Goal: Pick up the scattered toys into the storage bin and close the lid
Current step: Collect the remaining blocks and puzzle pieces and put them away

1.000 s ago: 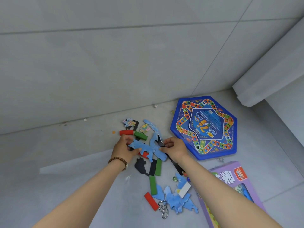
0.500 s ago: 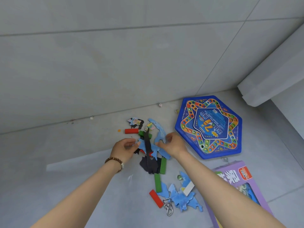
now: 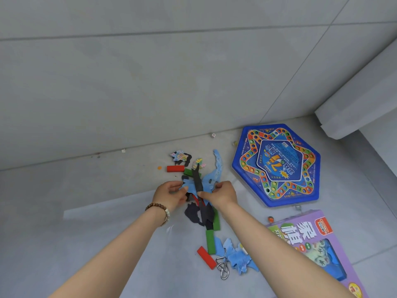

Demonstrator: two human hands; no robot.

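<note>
Flat blue foam puzzle pieces (image 3: 211, 179) lie in a heap on the grey floor, with a long black piece (image 3: 198, 181) standing across them. My left hand (image 3: 169, 195) pinches the heap's left edge. My right hand (image 3: 219, 195) grips its right side and the black piece. Red blocks (image 3: 175, 168) and green blocks (image 3: 210, 241), more blue pieces (image 3: 237, 257) and a metal ring puzzle (image 3: 223, 268) are scattered around. No storage bin is in view.
A blue hexagonal board game (image 3: 277, 166) lies to the right by the wall. A purple toy box (image 3: 318, 248) sits at lower right. A small die (image 3: 213, 135) and marbles (image 3: 271, 219) rest on the floor. A grey wall stands behind.
Both hands have gathered the blue pieces closer together, and the black piece has swung from lying flat to standing upright across the heap.
</note>
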